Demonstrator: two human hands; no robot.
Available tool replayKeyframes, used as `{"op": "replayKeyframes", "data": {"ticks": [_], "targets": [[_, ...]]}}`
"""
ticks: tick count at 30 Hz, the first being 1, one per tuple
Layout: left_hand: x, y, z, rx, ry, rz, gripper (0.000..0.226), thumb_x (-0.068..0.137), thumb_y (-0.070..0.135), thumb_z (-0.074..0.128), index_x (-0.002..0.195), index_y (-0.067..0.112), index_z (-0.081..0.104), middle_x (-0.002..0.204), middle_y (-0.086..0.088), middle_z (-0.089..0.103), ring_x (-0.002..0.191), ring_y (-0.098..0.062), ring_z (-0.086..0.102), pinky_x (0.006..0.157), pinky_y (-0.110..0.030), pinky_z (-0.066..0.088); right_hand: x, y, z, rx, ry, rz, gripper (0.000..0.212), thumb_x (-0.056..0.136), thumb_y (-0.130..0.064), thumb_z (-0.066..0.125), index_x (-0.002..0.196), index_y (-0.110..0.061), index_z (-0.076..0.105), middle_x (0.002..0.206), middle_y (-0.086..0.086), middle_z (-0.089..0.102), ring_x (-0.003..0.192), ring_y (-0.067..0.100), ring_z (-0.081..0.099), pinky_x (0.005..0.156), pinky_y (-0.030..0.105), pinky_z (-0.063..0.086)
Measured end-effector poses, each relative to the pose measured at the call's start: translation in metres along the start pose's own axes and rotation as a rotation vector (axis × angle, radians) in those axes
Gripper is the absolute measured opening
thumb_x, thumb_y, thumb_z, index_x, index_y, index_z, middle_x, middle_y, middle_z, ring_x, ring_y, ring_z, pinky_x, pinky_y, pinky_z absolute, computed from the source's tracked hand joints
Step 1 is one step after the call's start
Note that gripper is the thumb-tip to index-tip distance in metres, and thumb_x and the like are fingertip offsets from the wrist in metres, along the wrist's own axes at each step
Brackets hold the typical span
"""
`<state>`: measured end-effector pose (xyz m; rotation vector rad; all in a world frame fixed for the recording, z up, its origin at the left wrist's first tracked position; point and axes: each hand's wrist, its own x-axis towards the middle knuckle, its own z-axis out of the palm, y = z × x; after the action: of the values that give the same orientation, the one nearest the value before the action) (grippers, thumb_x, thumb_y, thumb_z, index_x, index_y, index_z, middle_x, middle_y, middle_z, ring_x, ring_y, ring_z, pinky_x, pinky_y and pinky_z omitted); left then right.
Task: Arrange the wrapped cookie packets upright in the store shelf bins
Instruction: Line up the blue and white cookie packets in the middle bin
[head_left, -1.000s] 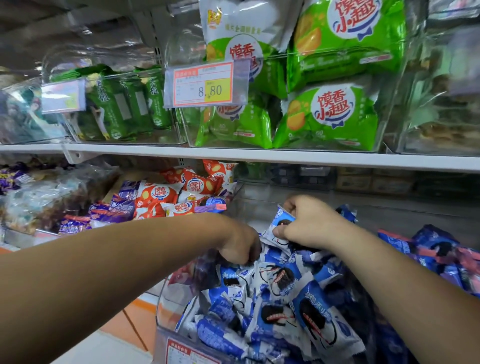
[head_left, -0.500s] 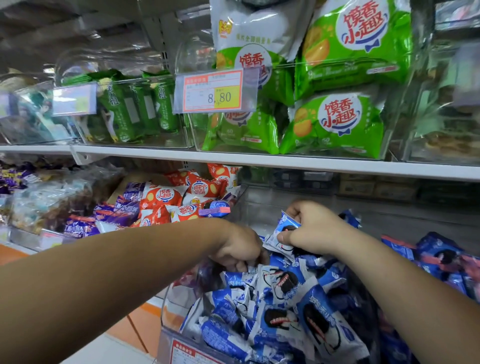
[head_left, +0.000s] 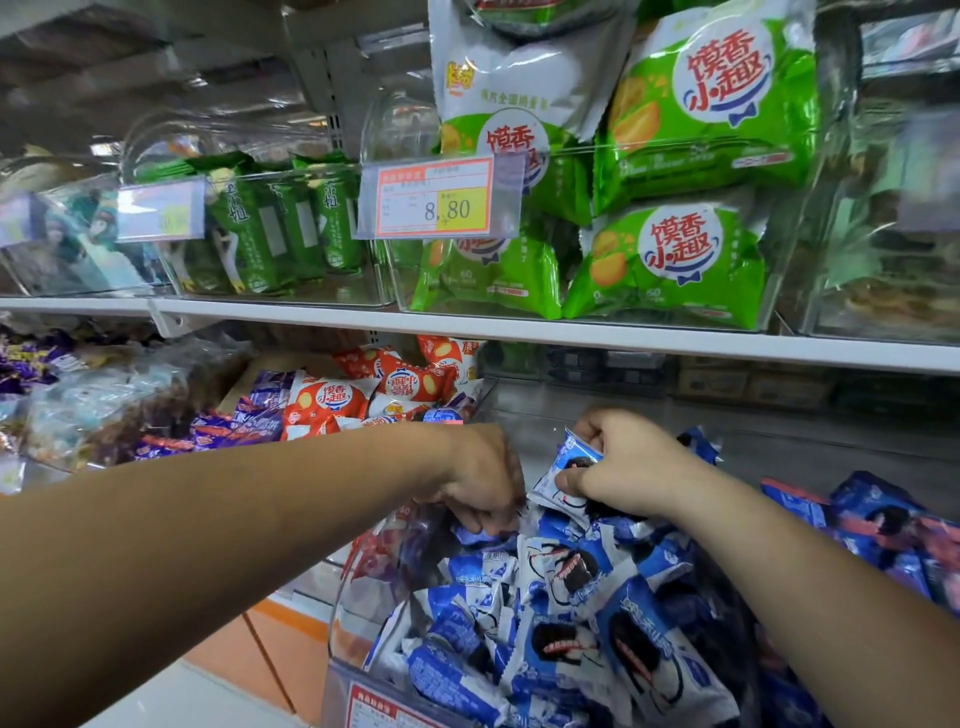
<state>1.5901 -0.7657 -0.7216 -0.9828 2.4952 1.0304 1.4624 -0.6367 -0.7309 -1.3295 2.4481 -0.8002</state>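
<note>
Right hand: pinches one blue cookie packet, raised above the pile near the clear bin's back edge.
Left hand: fingers curled into the pile by the bin's left wall; grip unclear.
Pile: heaped beneath both hands.

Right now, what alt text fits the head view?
The right hand pinches a blue-and-white cookie packet above a clear bin heaped with the same packets, while the left hand reaches into the pile. Green snack bags fill a bin above.
</note>
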Motion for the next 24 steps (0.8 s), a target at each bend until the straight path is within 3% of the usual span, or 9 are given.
{"op": "replayKeyframes", "data": {"ticks": [3, 7, 12, 15, 17, 21, 24], "targets": [[-0.011, 0.004, -0.004, 0.111, 0.039, 0.046, 0.046, 0.076, 0.008, 0.088, 0.119, 0.002, 0.070, 0.107, -0.018, 0.076, 0.068, -0.019, 0.069, 0.077, -0.034, 0.064, -0.002, 0.000, -0.003, 0.010, -0.005, 0.004, 0.040, 0.078, -0.039, 0.083, 0.105, -0.022, 0.058, 0.094, -0.003, 0.063, 0.076, 0.012, 0.056, 0.057, 0.024, 0.038], [-0.026, 0.007, -0.010, 0.219, 0.090, 0.140, 0.033, 0.081, 0.009, 0.085, 0.112, 0.012, 0.074, 0.106, -0.008, 0.076, 0.068, -0.019, 0.071, 0.073, -0.031, 0.064, -0.003, -0.003, -0.008, 0.049, 0.002, -0.018, 0.048, 0.079, -0.036, 0.082, 0.120, -0.030, 0.059, 0.109, -0.006, 0.064, 0.094, 0.013, 0.062, 0.075, 0.023, 0.045], [-0.042, -0.006, -0.012, 0.063, 0.089, 0.235, 0.010, 0.092, 0.009, 0.073, 0.101, 0.013, 0.074, 0.085, 0.000, 0.073, 0.061, -0.013, 0.067, 0.057, -0.023, 0.057, -0.004, -0.007, -0.005, 0.216, 0.012, 0.011, 0.028, 0.073, -0.020, 0.083, 0.095, -0.019, 0.065, 0.082, 0.001, 0.071, 0.053, 0.004, 0.060, 0.049, 0.015, 0.044], [-0.052, -0.015, -0.008, -0.025, 0.104, 0.277, 0.004, 0.097, 0.013, 0.068, 0.097, 0.016, 0.071, 0.066, 0.007, 0.069, 0.063, -0.016, 0.068, 0.049, -0.026, 0.055, -0.003, -0.007, -0.005, 0.263, 0.035, 0.045, 0.034, 0.068, -0.028, 0.089, 0.089, -0.019, 0.064, 0.086, 0.006, 0.075, 0.071, 0.019, 0.071, 0.062, 0.028, 0.052], [-0.058, -0.020, -0.005, -0.059, 0.126, 0.309, 0.006, 0.100, 0.017, 0.065, 0.097, 0.021, 0.068, 0.064, 0.002, 0.071, 0.058, -0.015, 0.069, 0.046, -0.026, 0.051, -0.004, -0.006, -0.005, 0.323, 0.024, 0.052, 0.037, 0.069, -0.028, 0.091, 0.091, -0.018, 0.063, 0.093, 0.012, 0.074, 0.076, 0.028, 0.072, 0.067, 0.037, 0.057], [-0.069, -0.025, -0.007, -0.186, 0.144, 0.363, 0.008, 0.101, 0.016, 0.063, 0.098, 0.021, 0.069, 0.078, -0.016, 0.076, 0.057, -0.018, 0.068, 0.062, -0.034, 0.055, -0.002, 0.000, 0.000, 0.530, -0.029, 0.097, 0.032, 0.076, -0.016, 0.090, 0.100, -0.022, 0.069, 0.108, 0.019, 0.069, 0.076, 0.034, 0.075, 0.069, 0.041, 0.064], [-0.075, -0.032, -0.009, -0.271, 0.238, 0.461, 0.006, 0.094, 0.017, 0.072, 0.092, 0.015, 0.077, 0.085, -0.008, 0.078, 0.076, -0.019, 0.074, 0.072, -0.031, 0.060, -0.002, 0.003, -0.003, 0.620, -0.058, 0.143, 0.024, 0.081, -0.007, 0.084, 0.100, -0.018, 0.075, 0.104, 0.018, 0.073, 0.071, 0.022, 0.073, 0.064, 0.031, 0.063]]}}
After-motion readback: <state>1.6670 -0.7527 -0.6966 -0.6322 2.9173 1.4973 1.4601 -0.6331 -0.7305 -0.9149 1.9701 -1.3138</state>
